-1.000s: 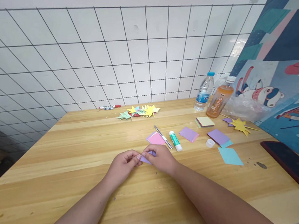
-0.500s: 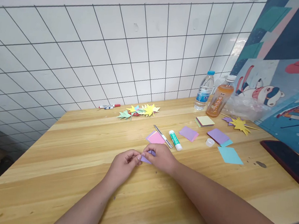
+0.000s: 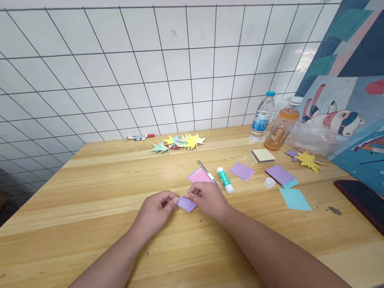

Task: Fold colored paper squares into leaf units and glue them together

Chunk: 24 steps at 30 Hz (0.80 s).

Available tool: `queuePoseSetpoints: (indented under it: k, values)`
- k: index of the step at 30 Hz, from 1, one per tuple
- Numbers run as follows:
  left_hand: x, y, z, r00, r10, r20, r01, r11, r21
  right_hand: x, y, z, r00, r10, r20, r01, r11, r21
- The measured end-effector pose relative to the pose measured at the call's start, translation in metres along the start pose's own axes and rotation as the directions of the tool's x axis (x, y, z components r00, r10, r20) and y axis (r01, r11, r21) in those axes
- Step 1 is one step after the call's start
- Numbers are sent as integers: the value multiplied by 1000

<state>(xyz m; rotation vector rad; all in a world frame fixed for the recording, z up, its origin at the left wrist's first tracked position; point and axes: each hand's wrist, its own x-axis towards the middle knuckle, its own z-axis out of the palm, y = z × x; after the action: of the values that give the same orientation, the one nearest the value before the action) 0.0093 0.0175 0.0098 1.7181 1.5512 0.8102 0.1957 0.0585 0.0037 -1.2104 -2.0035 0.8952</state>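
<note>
A small folded piece of purple paper (image 3: 186, 204) lies low over the wooden table between my hands, a crease running across it. My left hand (image 3: 157, 207) pinches its left corner between thumb and fingers. On the upper right edge, my right hand (image 3: 208, 201) grips the paper with thumb and bent fingers, covering part of it. Just beyond my hands are pink and purple paper sheets (image 3: 198, 176) with a utility knife (image 3: 209, 174) resting across them. A green and white glue stick (image 3: 224, 180) lies to the right of the knife.
Several paper stacks (image 3: 280, 174) and a blue sheet (image 3: 295, 199) lie to the right, near a white cap (image 3: 269, 182). Folded paper leaves (image 3: 185, 142) and markers (image 3: 141, 137) are at the back. Two bottles (image 3: 282, 128), a yellow paper leaf (image 3: 307, 160) and a phone (image 3: 369, 211) stand or lie farther right.
My hands have drawn slightly apart, the right one shifting a little right. More of the folded purple paper shows between them.
</note>
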Motion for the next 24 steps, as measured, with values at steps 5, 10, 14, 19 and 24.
queuePoseSetpoints:
  k: [5, 10, 14, 19, 24]
  values:
    - [-2, 1, 4, 994, 91, 57, -90, 996, -23, -4, -10, -8, 986, -159, 54, 163, 981, -101]
    - [-3, 4, 5, 996, 85, 20, -85, 996, -37, -7, -15, -6, 987, -158, 24, 157, 987, 25]
    - [0, 4, 4, 995, 22, -94, -42, 975, -220, -4, -12, 2, 999, -27, 23, 20, 967, 252]
    - [0, 2, 8, 998, 8, -57, -24, 955, -296, 1, -9, 7, 991, 101, 84, -128, 886, 445]
    - [-2, 5, 10, 997, 39, -67, -51, 981, -186, -1, -7, 6, 999, 10, 44, -24, 942, 335]
